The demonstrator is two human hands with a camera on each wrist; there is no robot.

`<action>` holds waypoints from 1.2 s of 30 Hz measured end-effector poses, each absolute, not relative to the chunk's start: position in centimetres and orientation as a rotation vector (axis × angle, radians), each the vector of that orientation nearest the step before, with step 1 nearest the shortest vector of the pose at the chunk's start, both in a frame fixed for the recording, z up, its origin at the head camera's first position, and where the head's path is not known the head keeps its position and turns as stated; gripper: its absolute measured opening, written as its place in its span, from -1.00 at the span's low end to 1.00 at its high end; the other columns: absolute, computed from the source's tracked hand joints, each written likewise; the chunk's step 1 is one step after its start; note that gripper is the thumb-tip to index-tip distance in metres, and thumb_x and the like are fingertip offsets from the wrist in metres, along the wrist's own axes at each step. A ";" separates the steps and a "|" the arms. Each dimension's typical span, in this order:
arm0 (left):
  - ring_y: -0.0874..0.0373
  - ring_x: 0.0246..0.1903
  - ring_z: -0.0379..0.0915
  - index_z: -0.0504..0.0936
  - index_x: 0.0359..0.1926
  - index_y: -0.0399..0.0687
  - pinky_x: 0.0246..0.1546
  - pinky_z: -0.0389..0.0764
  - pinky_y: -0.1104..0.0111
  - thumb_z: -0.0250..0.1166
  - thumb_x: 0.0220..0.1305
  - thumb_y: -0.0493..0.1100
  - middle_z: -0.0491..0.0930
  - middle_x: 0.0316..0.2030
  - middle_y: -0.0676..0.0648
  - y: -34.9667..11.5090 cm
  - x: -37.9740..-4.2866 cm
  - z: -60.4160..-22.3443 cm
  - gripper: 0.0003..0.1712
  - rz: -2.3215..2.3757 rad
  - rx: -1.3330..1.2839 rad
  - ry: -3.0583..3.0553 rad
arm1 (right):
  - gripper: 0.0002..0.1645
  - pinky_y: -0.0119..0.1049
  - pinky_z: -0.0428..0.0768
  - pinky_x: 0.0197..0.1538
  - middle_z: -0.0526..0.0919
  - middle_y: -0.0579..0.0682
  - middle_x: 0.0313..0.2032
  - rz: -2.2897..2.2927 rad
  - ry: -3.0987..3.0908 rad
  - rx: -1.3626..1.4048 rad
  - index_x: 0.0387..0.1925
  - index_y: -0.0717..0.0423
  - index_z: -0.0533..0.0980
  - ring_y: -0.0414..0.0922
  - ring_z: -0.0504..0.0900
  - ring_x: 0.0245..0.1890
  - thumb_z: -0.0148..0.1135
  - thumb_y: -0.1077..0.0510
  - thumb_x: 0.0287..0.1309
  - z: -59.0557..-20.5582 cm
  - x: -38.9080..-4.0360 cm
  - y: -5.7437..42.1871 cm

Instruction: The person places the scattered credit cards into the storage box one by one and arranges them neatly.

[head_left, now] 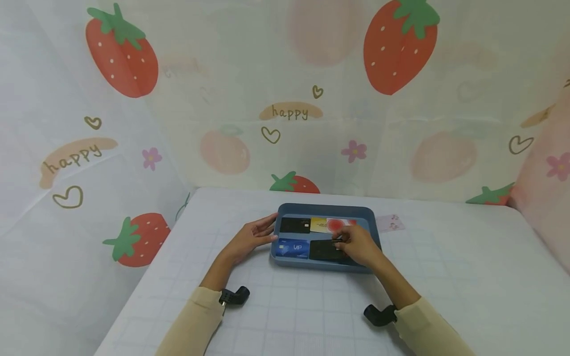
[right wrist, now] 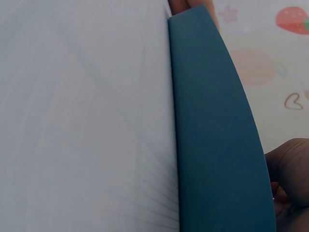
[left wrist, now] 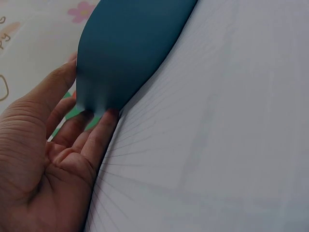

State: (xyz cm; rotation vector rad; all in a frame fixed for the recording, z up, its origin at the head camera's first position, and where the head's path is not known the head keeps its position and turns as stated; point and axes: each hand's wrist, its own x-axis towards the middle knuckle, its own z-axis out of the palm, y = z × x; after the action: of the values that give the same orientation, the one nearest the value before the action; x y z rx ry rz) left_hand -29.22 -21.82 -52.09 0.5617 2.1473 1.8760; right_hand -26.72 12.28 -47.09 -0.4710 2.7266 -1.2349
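A shallow blue tray lies on the table with several cards inside, in two rows. The back row has a black card and a yellow card beside a red-and-white one. In front are a blue VIP card and another black card. My right hand reaches over the tray's right side and pinches this front black card near its right end. My left hand touches the tray's left side, thumb and fingers against its wall. In the right wrist view, the tray wall hides the cards.
A pale pinkish card-like piece lies just right of the tray. The white table has a faint grid. Strawberry-printed cloth stands behind and at both sides. Each wrist wears a black camera mount.
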 end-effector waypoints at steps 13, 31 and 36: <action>0.05 0.45 0.23 0.23 0.55 -0.05 0.34 0.37 0.31 0.37 0.36 -0.23 0.21 0.52 -0.03 -21.7 -28.9 -51.8 -0.18 1.877 0.549 2.144 | -0.85 -0.29 0.63 -0.34 0.72 0.06 -0.28 -1.210 2.751 -0.470 -0.17 0.26 0.67 -0.12 0.59 -0.39 0.35 0.38 0.20 -47.1 -26.4 12.1; 0.08 0.44 0.23 0.26 0.55 0.05 0.36 0.36 0.30 0.36 0.37 -0.20 0.22 0.51 0.03 -21.7 -28.6 -51.5 -0.20 1.855 0.507 2.174 | -0.78 -0.30 0.61 -0.35 0.69 0.09 -0.24 -1.172 2.754 -0.479 -0.07 0.28 0.66 -0.16 0.57 -0.47 0.35 0.31 0.25 -46.6 -26.2 12.2; 0.10 0.44 0.23 0.27 0.54 0.08 0.35 0.36 0.31 0.36 0.37 -0.20 0.23 0.51 0.06 -21.7 -28.6 -51.5 -0.21 1.853 0.491 2.165 | -0.76 -0.31 0.60 -0.38 0.70 0.09 -0.26 -1.163 2.752 -0.478 -0.05 0.30 0.65 -0.19 0.59 -0.52 0.33 0.27 0.29 -46.6 -26.1 12.2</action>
State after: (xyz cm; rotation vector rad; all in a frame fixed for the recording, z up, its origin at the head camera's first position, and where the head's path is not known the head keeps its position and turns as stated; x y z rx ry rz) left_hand -28.63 -21.71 -51.53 0.4910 2.1655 1.8533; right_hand -26.11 12.22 -46.60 -0.4781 2.7518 -1.1633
